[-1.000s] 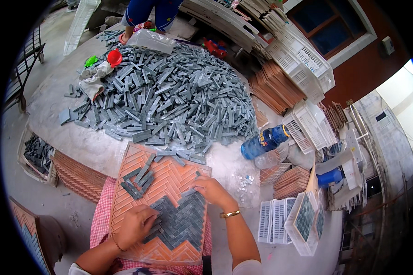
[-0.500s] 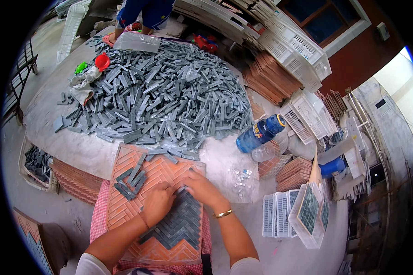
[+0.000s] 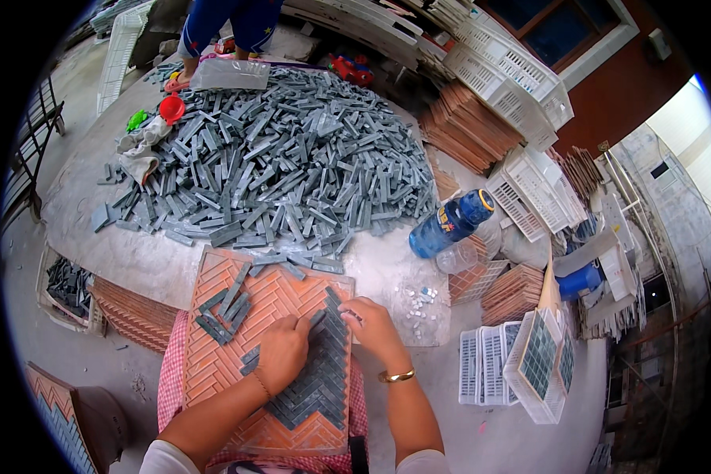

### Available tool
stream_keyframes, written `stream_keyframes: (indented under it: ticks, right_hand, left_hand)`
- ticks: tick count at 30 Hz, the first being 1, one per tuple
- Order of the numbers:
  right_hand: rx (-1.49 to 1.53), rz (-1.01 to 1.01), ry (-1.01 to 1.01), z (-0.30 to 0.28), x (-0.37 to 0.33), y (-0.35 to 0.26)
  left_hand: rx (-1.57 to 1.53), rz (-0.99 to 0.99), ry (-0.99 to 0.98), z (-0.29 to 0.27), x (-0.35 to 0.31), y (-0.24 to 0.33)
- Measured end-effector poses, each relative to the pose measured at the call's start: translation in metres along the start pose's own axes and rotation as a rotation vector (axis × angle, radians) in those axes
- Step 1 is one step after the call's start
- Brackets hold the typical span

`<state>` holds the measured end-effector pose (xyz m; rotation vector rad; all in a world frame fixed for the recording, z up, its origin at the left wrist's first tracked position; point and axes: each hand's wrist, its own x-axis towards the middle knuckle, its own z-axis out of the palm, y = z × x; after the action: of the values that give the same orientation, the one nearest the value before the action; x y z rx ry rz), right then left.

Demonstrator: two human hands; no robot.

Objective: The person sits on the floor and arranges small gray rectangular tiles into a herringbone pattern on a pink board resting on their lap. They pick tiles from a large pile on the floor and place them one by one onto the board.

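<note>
An orange herringbone-grooved tray (image 3: 213,355) lies across my lap, its lower right part filled with grey stone strips (image 3: 312,387). My left hand (image 3: 283,351) is closed over the middle of the tray, a short grey stone strip (image 3: 317,319) sticking out at its fingertips. My right hand (image 3: 374,325) is at the tray's right edge, fingers curled together beside the laid strips; whatever they pinch is too small to name. Several loose grey strips (image 3: 227,308) rest on the tray's upper left, and a few more lie across its far edge.
A large heap of grey stone strips (image 3: 292,158) covers the table (image 3: 79,229) beyond the tray. A blue bottle (image 3: 442,229) and small white pieces (image 3: 420,304) are at its right. White crates (image 3: 529,371) and stacked orange trays (image 3: 470,130) stand further right. Another person's legs (image 3: 229,28) are at the far end.
My right hand has moved right and slightly down, away from my left, uncovering grey strips at the tray's upper right. A strip now shows at my left fingertips.
</note>
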<state>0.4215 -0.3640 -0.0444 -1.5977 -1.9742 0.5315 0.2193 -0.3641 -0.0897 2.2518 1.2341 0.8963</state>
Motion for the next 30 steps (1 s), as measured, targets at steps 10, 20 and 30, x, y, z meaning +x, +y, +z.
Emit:
stream_keyframes:
  ticks: [10, 20, 30]
  right_hand:
    - [-0.211, 0.239, 0.154, 0.022, -0.006, -0.006]
    - [-0.325, 0.388, 0.054, 0.028, 0.007, -0.002]
    - [-0.204, 0.367, 0.001, 0.031, 0.011, -0.001]
  left_hand:
    - [0.010, -0.028, 0.013, 0.016, 0.003, 0.008]
    - [-0.194, -0.161, -0.015, -0.007, 0.003, 0.005]
    - [-0.167, -0.058, -0.019, 0.004, -0.001, -0.013]
